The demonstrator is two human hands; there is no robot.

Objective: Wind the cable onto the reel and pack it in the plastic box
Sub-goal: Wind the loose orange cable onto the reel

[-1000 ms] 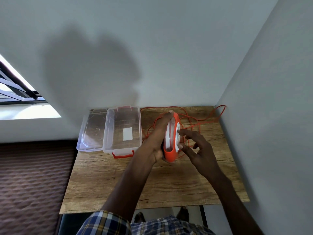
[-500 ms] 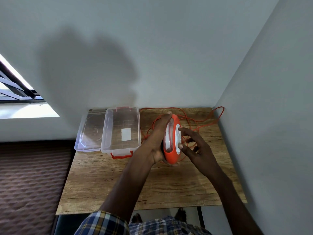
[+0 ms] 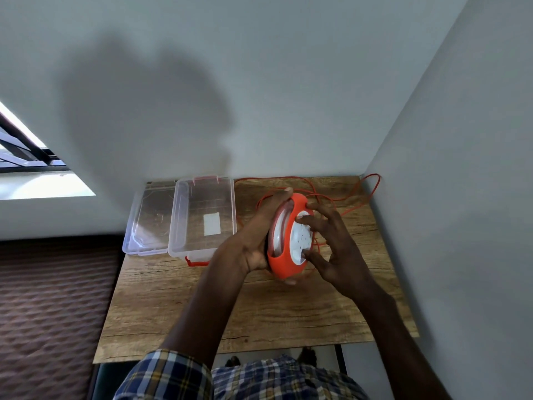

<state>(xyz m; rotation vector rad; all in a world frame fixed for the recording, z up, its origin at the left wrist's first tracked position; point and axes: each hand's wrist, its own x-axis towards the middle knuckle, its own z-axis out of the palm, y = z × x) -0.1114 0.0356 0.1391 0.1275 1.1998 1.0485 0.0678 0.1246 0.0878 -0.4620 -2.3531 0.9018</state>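
- Nearest, we see the left hand [image 3: 253, 241] gripping the orange reel [image 3: 284, 255] from its left side, fingers curled over the far rim, holding it on edge above the wooden table [image 3: 259, 313].
- Just right of it, the right hand [image 3: 331, 249] spreads its fingers [image 3: 313, 256] on the reel's white face [image 3: 301, 238], holding nothing else; we judge it placed to turn the drum.
- Farther off, the loose orange cable [image 3: 340, 199] lies behind and to the right of the reel, so the slack must feed in from the far right.
- Far left, the open plastic box [image 3: 184, 223] stands just beside the left hand, which is the nearer one to it.
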